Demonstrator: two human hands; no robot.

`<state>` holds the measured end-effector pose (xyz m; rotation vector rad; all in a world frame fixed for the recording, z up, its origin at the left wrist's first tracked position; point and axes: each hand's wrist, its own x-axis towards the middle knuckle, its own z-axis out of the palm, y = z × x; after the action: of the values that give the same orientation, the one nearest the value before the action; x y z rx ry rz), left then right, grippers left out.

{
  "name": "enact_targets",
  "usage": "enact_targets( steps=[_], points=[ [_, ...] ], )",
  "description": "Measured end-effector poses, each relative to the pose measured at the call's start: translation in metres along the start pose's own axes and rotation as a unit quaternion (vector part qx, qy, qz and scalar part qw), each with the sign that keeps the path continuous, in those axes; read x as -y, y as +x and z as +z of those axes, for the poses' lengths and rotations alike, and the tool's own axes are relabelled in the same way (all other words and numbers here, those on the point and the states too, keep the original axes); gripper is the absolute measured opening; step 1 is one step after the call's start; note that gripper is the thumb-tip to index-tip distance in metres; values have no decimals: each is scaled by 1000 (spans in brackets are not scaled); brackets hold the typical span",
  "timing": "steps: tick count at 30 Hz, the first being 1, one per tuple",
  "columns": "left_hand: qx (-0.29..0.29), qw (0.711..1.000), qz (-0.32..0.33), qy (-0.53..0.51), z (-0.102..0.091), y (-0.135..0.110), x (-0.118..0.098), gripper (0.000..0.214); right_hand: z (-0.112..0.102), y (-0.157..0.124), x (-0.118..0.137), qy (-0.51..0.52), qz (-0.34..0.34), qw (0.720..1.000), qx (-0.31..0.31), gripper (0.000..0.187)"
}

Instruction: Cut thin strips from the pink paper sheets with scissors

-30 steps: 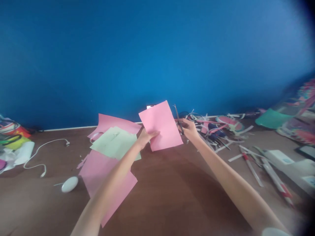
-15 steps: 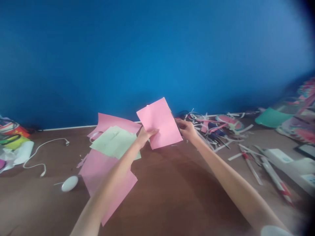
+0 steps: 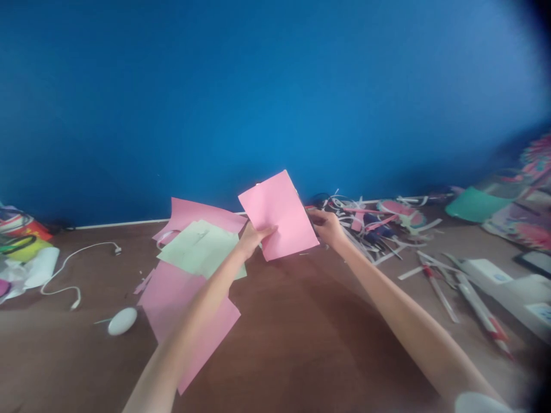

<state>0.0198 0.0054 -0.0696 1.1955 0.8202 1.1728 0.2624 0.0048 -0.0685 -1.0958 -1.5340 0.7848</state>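
My left hand (image 3: 252, 240) pinches the lower left edge of a small pink sheet of paper (image 3: 278, 215) and holds it up, tilted, above the brown table (image 3: 301, 332). My right hand (image 3: 329, 228) is closed at the sheet's right edge. It grips the scissors seen a moment ago, whose blades are now hidden behind the paper. Under my left forearm, loose sheets lie on the table: a pale green one (image 3: 200, 249), a large pink one (image 3: 181, 304) and another pink one (image 3: 193, 213) behind them.
A heap of paper strips and scraps (image 3: 374, 226) lies to the right of my hands. Pens (image 3: 482, 310) and a white box (image 3: 508, 287) are further right. At left are a white cable (image 3: 73, 269), a white oval device (image 3: 122, 320) and colourful bags (image 3: 21, 246). A blue wall stands behind.
The pink sheet has risen slightly and now covers the scissor blades, which stood up clear beside it a second ago. My right hand has closed in on the sheet's edge.
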Motion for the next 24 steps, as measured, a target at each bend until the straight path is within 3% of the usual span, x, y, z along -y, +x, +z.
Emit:
enact_targets(
  steps=[24],
  points=[
    [-7,1000,2,25,10,-5,5,64,1,-3,9,-11,-3,1000,10,39]
  ],
)
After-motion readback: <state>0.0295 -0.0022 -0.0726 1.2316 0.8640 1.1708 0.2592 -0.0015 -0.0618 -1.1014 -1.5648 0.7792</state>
